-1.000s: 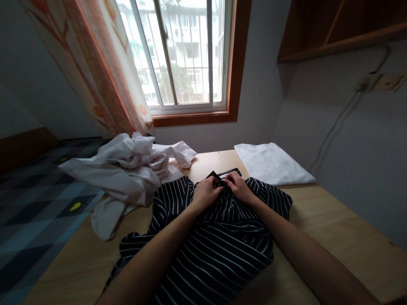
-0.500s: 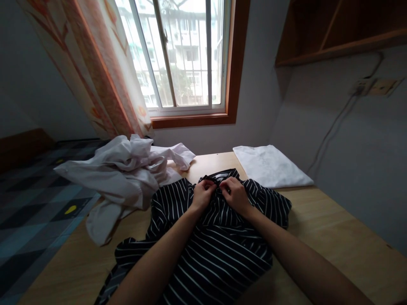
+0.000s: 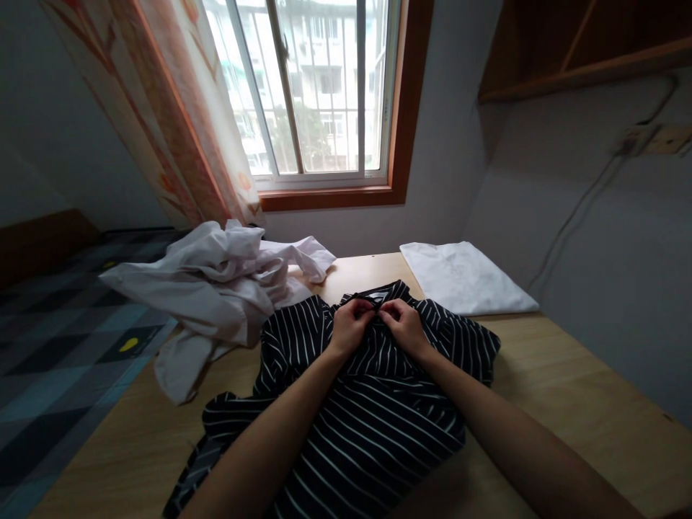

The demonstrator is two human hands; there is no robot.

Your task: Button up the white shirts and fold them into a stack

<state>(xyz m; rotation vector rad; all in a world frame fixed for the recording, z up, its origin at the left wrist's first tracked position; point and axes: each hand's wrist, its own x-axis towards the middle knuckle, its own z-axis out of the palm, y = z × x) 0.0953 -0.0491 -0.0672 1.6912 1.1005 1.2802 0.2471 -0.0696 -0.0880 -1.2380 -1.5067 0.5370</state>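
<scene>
A black shirt with white stripes (image 3: 373, 425) lies spread and rumpled on the wooden table (image 3: 573, 404), its collar toward the window. At the front of the collar, my left hand (image 3: 350, 326) pinches the fabric between thumb and fingers. My right hand (image 3: 403, 326) pinches the collar's other side, its fingertips almost meeting those of the left. Whether a button sits between the fingertips is too small to tell. A pale label shows inside the neck, just beyond my hands.
Left of the shirt lies a crumpled white garment (image 3: 216, 281). A folded white cloth (image 3: 465, 277) rests at the table's back right. A checked bed cover (image 3: 59, 360) borders the table on the left. Beyond stand a window (image 3: 324, 94) and a curtain (image 3: 178, 108).
My fingertips have come closer together at the collar, and the two collar sides with them. The whole view has shifted slightly; the garments around have stayed put.
</scene>
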